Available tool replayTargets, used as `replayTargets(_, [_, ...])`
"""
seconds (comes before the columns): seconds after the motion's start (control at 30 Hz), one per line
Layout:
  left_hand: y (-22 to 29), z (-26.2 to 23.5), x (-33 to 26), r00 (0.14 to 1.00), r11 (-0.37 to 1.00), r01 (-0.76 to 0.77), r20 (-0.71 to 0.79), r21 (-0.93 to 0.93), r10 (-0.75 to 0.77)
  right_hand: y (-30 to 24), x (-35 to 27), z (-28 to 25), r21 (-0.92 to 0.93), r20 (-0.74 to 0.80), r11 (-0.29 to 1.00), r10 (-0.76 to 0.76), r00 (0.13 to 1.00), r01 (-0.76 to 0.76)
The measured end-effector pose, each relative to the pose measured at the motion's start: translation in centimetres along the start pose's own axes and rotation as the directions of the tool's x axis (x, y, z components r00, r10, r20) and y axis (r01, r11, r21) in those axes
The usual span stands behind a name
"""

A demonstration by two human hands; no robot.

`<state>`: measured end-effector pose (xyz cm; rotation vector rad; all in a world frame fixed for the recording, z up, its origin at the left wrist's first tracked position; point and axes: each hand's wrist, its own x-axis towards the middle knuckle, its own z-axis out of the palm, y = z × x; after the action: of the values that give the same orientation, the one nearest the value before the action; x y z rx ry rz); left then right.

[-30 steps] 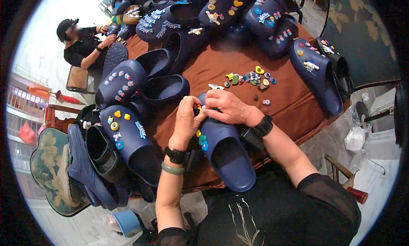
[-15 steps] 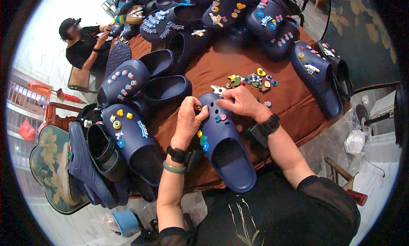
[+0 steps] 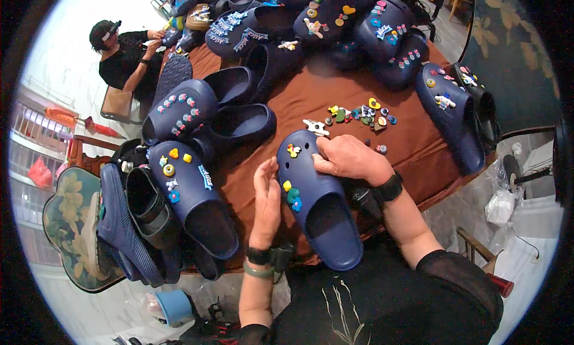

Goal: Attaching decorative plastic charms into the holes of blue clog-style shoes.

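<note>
A navy blue clog (image 3: 326, 225) lies in front of me, its toe pointing away. Yellow, green and blue charms line its left side, and a yellow-and-white charm (image 3: 293, 150) sits near the toe. Along the clog's left edge my left hand (image 3: 266, 198) rests upright with fingers stretched and nothing visible in them. My right hand (image 3: 353, 159) is closed over the upper right side of the clog, thumb and bent fingers against it; its fingertips are partly hidden. Beyond the toe lies a white charm (image 3: 315, 127), near a pile of small colourful charms (image 3: 362, 113).
Decorated navy clogs (image 3: 185, 189) stand close on my left, with more at the far side of the brown-covered table (image 3: 299, 100). Another pair of clogs (image 3: 451, 118) stands at the right edge. A person (image 3: 122, 61) works at the far left. A blue bin (image 3: 174, 307) is on the floor.
My left hand has let go of the charm at the toe and slid down beside the clog. My right hand has moved lower on the clog, covering the pink charm there.
</note>
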<state>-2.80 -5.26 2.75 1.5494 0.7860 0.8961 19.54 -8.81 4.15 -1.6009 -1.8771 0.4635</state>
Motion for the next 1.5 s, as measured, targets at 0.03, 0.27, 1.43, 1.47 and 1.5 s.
replayTargets(0.03, [0.6,0.5,-0.9,1.0,1.0,0.019,-0.01,-0.015,-0.02,0.2,-0.1,0.1,-0.042,-0.018,0.999,-0.031,0.999,0.031])
replayTargets(0.27, [-1.1,1.5,-4.8,0.99,0.955,-0.109,-0.059,0.278,0.13,-0.9,-0.1,-0.8,-0.123,0.082,0.992,-0.017,0.996,0.027])
replayTargets(1.43, [-1.2,0.6,-5.1,0.979,0.94,-0.201,0.018,0.276,0.204,0.9,0.4,2.1,0.272,-0.439,0.945,-0.046,0.897,0.181])
replayTargets(1.47, [-0.9,0.2,-5.0,0.979,0.94,-0.198,0.015,0.278,0.202,1.1,0.4,1.8,0.223,-0.365,0.962,-0.069,0.929,0.159])
replayTargets(1.5, [-0.3,-0.2,-4.6,0.953,0.854,-0.303,0.109,0.422,0.283,1.3,0.4,1.7,0.169,-0.289,0.976,-0.084,0.954,0.137])
